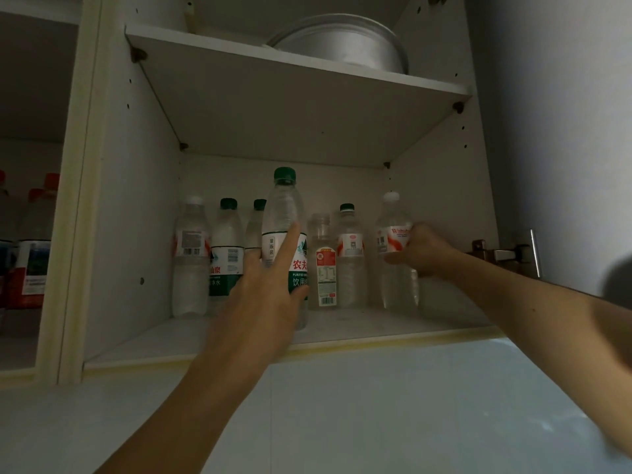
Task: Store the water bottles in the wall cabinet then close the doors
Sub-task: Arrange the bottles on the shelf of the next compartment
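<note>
The wall cabinet (pixel 307 340) stands open, and several water bottles line its lower shelf. My left hand (pixel 270 285) holds a green-capped bottle (pixel 284 206) that stands upright near the shelf's front. The thumb lies on the bottle's right side, the index finger points straight up its label, and the other fingers reach round the left. My right hand (pixel 420 251) grips a white-capped bottle with a red-and-white label (pixel 391 234) at the right end of the row. Behind stand a white-capped bottle (pixel 191 254), two green-capped bottles (pixel 227 248) and two smaller bottles (pixel 323 261).
A metal pot (pixel 342 42) sits on the upper shelf. A door hinge (pixel 506 254) juts out at the cabinet's right edge. The neighbouring compartment on the left holds red-capped bottles (pixel 34 241). A pale wall (pixel 342 422) lies below the cabinet.
</note>
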Action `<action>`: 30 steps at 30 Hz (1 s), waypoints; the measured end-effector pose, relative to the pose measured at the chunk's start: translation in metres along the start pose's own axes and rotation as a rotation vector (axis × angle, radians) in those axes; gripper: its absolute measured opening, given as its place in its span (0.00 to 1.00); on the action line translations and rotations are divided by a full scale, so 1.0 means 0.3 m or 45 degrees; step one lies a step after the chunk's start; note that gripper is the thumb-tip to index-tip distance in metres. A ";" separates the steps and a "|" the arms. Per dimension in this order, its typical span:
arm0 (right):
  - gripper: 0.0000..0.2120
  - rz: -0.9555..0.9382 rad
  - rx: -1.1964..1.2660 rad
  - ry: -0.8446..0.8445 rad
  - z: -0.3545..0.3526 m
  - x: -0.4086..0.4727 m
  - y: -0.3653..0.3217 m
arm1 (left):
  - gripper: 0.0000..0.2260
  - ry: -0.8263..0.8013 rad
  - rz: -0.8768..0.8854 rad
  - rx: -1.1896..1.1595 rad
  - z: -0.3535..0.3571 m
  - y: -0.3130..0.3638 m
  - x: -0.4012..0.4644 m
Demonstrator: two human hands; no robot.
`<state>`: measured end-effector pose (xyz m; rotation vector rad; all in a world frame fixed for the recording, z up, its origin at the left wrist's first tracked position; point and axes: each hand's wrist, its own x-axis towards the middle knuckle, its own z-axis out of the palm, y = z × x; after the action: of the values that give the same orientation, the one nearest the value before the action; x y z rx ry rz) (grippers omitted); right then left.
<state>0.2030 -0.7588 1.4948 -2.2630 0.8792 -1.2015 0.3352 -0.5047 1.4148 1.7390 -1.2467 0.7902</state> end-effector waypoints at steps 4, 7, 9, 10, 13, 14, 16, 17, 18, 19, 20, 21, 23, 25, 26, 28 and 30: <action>0.16 -0.009 0.105 -0.118 0.012 0.037 0.022 | 0.41 -0.002 -0.013 0.008 -0.001 -0.001 0.000; 0.17 -0.008 0.089 -0.140 0.039 0.069 0.028 | 0.42 -0.005 -0.018 -0.015 -0.003 0.000 0.002; 0.19 0.016 0.059 -0.137 0.059 0.088 0.024 | 0.43 0.000 -0.026 -0.030 -0.003 -0.001 0.001; 0.20 0.030 0.043 -0.129 0.068 0.098 0.023 | 0.43 0.007 -0.023 -0.034 -0.001 -0.002 0.001; 0.19 0.030 0.033 -0.111 0.104 0.123 0.020 | 0.43 0.015 -0.020 -0.034 0.001 -0.004 0.001; 0.19 0.026 0.034 -0.108 0.119 0.127 0.017 | 0.43 0.015 -0.027 -0.035 0.000 -0.005 0.001; 0.20 0.039 0.074 -0.085 0.151 0.136 0.019 | 0.43 0.002 -0.043 -0.034 0.000 -0.003 0.002; 0.20 0.042 0.108 -0.071 0.165 0.139 0.022 | 0.43 -0.003 -0.046 -0.030 0.000 -0.003 0.002; 0.20 0.037 0.137 -0.065 0.176 0.142 0.023 | 0.43 -0.005 -0.048 -0.023 -0.001 -0.003 0.002; 0.19 0.025 0.162 -0.067 0.182 0.146 0.026 | 0.43 -0.009 -0.050 -0.020 -0.002 -0.003 0.003; 0.18 0.019 0.186 -0.080 0.184 0.147 0.031 | 0.43 -0.015 -0.057 -0.020 -0.004 -0.002 0.002; 0.16 0.020 0.214 -0.106 0.184 0.144 0.038 | 0.43 -0.020 -0.065 -0.019 -0.004 0.000 0.002; 0.12 0.040 0.244 -0.200 0.183 0.128 0.061 | 0.43 -0.020 -0.070 -0.015 -0.007 0.002 -0.001; 0.12 0.075 0.129 -0.310 0.183 0.108 0.086 | 0.43 -0.020 -0.071 -0.020 -0.008 0.005 -0.004; 0.14 0.088 0.062 -0.345 0.182 0.101 0.096 | 0.43 -0.020 -0.073 -0.020 -0.009 0.006 -0.005; 0.17 0.084 0.000 -0.351 0.181 0.098 0.107 | 0.43 -0.023 -0.087 -0.020 -0.010 0.008 -0.005; 0.18 0.061 -0.059 -0.324 0.181 0.101 0.114 | 0.43 -0.029 -0.096 -0.028 -0.009 0.010 -0.005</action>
<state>0.2503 -0.8002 1.4620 -2.3515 0.8645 -0.8563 0.3319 -0.5021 1.4155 1.7711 -1.1938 0.7120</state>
